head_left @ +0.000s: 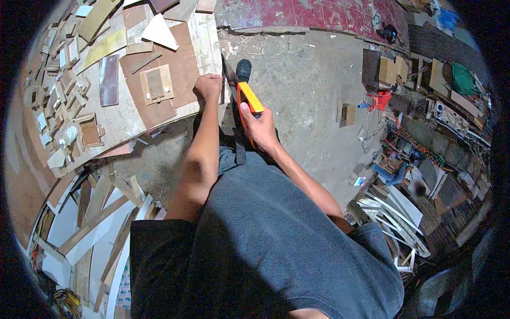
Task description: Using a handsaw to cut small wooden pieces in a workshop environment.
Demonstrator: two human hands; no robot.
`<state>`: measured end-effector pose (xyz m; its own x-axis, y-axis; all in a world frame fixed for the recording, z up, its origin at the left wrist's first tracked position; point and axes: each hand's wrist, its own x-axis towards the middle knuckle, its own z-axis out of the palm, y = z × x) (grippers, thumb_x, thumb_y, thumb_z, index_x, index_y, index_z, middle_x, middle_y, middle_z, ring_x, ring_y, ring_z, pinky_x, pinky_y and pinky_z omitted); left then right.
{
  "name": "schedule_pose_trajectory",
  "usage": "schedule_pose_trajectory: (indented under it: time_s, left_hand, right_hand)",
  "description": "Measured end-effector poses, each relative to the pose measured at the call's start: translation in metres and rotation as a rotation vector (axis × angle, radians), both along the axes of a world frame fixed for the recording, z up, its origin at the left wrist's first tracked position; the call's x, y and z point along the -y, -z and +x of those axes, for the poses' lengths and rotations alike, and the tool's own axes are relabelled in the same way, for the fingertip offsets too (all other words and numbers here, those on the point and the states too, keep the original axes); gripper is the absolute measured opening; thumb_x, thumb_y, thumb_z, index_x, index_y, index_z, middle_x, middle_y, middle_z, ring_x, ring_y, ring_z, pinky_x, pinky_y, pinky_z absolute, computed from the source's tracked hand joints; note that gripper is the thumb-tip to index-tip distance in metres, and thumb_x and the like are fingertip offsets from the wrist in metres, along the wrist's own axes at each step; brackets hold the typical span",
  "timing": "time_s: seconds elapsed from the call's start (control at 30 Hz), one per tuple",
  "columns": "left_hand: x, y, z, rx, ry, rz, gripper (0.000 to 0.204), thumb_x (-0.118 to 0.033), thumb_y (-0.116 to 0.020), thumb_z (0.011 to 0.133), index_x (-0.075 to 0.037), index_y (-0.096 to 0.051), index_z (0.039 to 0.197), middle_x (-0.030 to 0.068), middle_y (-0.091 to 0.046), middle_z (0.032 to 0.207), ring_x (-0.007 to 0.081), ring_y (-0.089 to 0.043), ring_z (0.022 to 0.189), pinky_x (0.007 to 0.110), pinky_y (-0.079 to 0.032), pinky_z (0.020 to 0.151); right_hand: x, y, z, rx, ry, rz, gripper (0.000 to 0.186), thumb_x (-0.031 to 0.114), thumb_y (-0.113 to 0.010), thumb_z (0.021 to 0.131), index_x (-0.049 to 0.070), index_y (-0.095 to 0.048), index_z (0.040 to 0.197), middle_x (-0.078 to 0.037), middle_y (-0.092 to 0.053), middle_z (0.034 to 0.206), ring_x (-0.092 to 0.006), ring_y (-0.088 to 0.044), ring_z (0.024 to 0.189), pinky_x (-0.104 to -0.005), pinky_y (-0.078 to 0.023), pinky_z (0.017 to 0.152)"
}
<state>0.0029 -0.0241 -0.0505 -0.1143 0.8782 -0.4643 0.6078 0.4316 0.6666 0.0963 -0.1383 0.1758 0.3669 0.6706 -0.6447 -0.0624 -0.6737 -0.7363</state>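
Observation:
My right hand (258,126) is wrapped round the orange and yellow handle of a hand saw (251,99), just off the worktable's right edge. The dark blade runs forward from the handle, close along that edge. My left hand (208,86) is closed in a fist at the table's edge, left of the blade. Whatever it grips is hidden beneath the fingers. Left of it, on a brown board (186,64), lies a small square wooden frame (157,85). A dark glossy wood piece (109,80) rests farther left.
The wooden worktable (210,40) carries many offcuts, heaped at its left side. Long boards and strips (93,228) lean below it. My shoe (244,69) stands on the concrete floor (308,85). Tools, a red container (379,100) and white strips (396,212) crowd the right side.

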Motion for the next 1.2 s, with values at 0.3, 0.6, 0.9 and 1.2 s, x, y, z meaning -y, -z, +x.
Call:
schedule_pose_trajectory:
  time_s: [0.3,0.6,0.9,1.2]
  left_hand:
    - [0.003,0.017,0.0,-0.041,-0.052,0.107,0.012,-0.007,-0.069,0.064,-0.012,-0.078,0.07,0.0145,-0.07,0.068,0.028,-0.069,0.063,0.034,-0.055,0.067]
    - [0.002,0.01,0.008,0.044,-0.098,0.081,0.014,-0.002,-0.068,0.062,-0.008,-0.077,0.071,0.0141,-0.07,0.066,0.0288,-0.069,0.063,0.034,-0.055,0.067]
    - [0.004,0.012,0.016,-0.072,-0.093,0.043,0.009,-0.006,-0.07,0.064,-0.01,-0.077,0.067,0.0131,-0.07,0.067,0.0289,-0.069,0.064,0.035,-0.055,0.069]
    - [0.006,0.011,0.015,0.065,-0.152,0.056,0.017,-0.019,-0.082,0.06,-0.005,-0.074,0.066,0.0114,-0.069,0.06,0.023,-0.067,0.056,0.032,-0.053,0.06]
  right_hand:
    - [-0.025,-0.001,-0.01,0.124,-0.094,0.007,0.033,0.028,-0.063,0.094,-0.005,-0.062,0.096,-0.007,-0.06,0.069,-0.0131,-0.052,0.065,-0.0337,-0.045,0.063]
    - [-0.042,0.005,0.001,0.002,-0.082,-0.055,0.035,0.031,-0.064,0.093,-0.004,-0.063,0.093,-0.006,-0.058,0.067,-0.0127,-0.05,0.062,-0.0339,-0.044,0.06]
    - [-0.035,-0.003,0.007,-0.085,-0.01,-0.081,0.037,0.035,-0.063,0.095,-0.001,-0.062,0.088,-0.002,-0.053,0.06,-0.0107,-0.049,0.052,-0.033,-0.04,0.05]
    - [-0.056,-0.011,0.001,-0.079,-0.047,-0.101,0.034,0.035,-0.065,0.094,0.003,-0.059,0.082,0.001,-0.05,0.057,-0.0092,-0.044,0.045,-0.0293,-0.034,0.041]
